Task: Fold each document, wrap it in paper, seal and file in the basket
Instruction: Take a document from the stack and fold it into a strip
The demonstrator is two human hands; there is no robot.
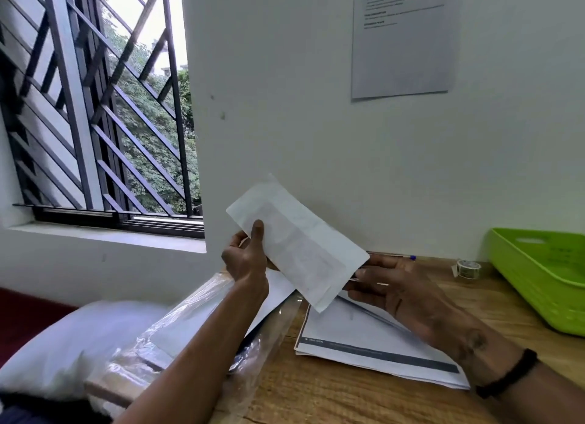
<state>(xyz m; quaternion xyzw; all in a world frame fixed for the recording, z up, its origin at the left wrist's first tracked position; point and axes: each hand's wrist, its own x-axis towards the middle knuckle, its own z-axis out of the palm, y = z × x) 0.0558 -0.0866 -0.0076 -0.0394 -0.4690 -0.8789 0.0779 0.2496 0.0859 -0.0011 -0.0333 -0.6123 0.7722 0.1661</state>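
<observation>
Left hand (245,259): fingers pinched on the upper-left end of the wrapped document (297,243), thumb on the facing side, other fingers behind. Right hand (391,289): fingers loosely curled at the packet's lower-right end; whether they grip it cannot be told, the paper hides the tips. Packet is white, oblong, tilted down to the right, held in the air above the tabletop (316,392).

Below it: stack of printed sheets (364,338) lying flat on the wooden tabletop, and a clear plastic sleeve (177,335) overhanging the left edge. Tape roll (468,268) near the wall. Green basket (538,284) at far right, just beside the tape. Pen (408,257) against the wall behind the right hand.

Room: white wall, one notice sheet (402,40) pinned up; barred window (95,107) at left, foliage outside.
</observation>
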